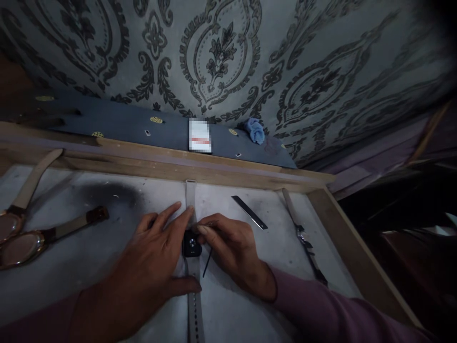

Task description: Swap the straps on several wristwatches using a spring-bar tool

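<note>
Here the watch (193,244) lies between the left hand (152,255) and right hand (233,247).

Watch strap (195,312) cut off below, thin tool (207,262) partly hidden by right fingers (215,241), white object (200,135) blurred

No text, brand or number can be read. Just beyond the wooden tray (228,171), the print on a white item (200,134) is pixelated; inside the tray, marks on the smartwatch (193,250) are too small.
</note>
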### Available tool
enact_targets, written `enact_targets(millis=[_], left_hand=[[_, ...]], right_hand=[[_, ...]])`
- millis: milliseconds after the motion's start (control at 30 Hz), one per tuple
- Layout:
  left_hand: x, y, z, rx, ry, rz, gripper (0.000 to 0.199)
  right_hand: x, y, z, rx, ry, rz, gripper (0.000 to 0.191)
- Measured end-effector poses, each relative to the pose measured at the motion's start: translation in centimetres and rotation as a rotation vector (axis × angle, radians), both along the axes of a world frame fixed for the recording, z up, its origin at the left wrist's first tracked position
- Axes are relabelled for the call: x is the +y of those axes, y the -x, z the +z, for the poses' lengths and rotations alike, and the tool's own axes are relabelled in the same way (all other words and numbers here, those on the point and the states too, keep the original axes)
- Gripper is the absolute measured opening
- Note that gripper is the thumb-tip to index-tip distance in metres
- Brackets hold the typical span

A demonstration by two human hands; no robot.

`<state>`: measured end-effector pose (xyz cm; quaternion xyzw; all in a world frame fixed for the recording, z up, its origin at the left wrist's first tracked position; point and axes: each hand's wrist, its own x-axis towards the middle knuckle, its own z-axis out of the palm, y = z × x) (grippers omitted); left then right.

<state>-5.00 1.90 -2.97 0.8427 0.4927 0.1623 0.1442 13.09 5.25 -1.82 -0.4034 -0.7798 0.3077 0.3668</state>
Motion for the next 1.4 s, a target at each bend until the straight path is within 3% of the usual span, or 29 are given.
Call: enact_targets(millis=[333, 1400], left_hand=[[0.04, 0.10, 0.08, -0.022, -0.024, -0.003, 0.086], [0.02, 0.02, 0.18, -0.011, -0.024, -0.003, 0.089]], right_hand=[[0.03, 0.10, -0.03, 0.023, 0.019, 0.001, 0.019], [0.14, -0.04, 0.45, -0.061, -0.067, 0.066, 0.016]])
